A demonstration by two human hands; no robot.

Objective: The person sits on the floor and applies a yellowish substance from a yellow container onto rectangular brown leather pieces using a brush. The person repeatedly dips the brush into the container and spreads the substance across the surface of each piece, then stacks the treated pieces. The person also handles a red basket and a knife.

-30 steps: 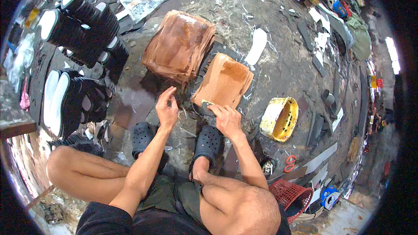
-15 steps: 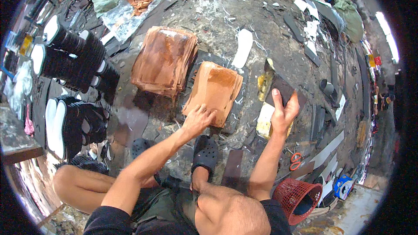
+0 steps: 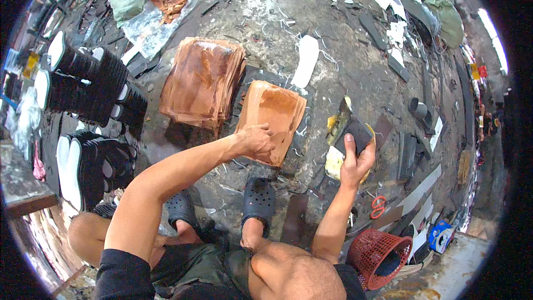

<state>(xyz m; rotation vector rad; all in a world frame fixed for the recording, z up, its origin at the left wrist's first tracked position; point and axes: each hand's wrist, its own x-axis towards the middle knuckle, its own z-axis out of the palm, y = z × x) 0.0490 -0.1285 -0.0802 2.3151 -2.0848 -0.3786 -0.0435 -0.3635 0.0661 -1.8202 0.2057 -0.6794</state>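
My left hand [image 3: 255, 140] lies on the smaller stack of thin tan sheets [image 3: 270, 98], its fingers curled against the top sheet. Whatever those fingertips pinch, if anything, is hidden. A wet-looking, darker orange patch covers the far part of that sheet. My right hand [image 3: 355, 168] grips a dark flat piece [image 3: 361, 132], thumb on top. That piece is over a yellow-crusted item [image 3: 334, 161], which the hand partly covers. Left of the small stack is a taller pile of brown sheets [image 3: 202, 80], glossy on top.
A white sole-shaped piece [image 3: 306, 61] lies beyond the small stack. Stacked black-and-white soles [image 3: 72, 161] stand at the left. Orange-handled scissors [image 3: 378, 206] and a red mesh basket [image 3: 363, 250] are at the right. Scraps litter the floor; a clear plastic bag [image 3: 145, 28] lies far left.
My left hand has shifted slightly up the small stack, and its fingers have curled in. My right hand has brought the dark piece a little lower and to the left.
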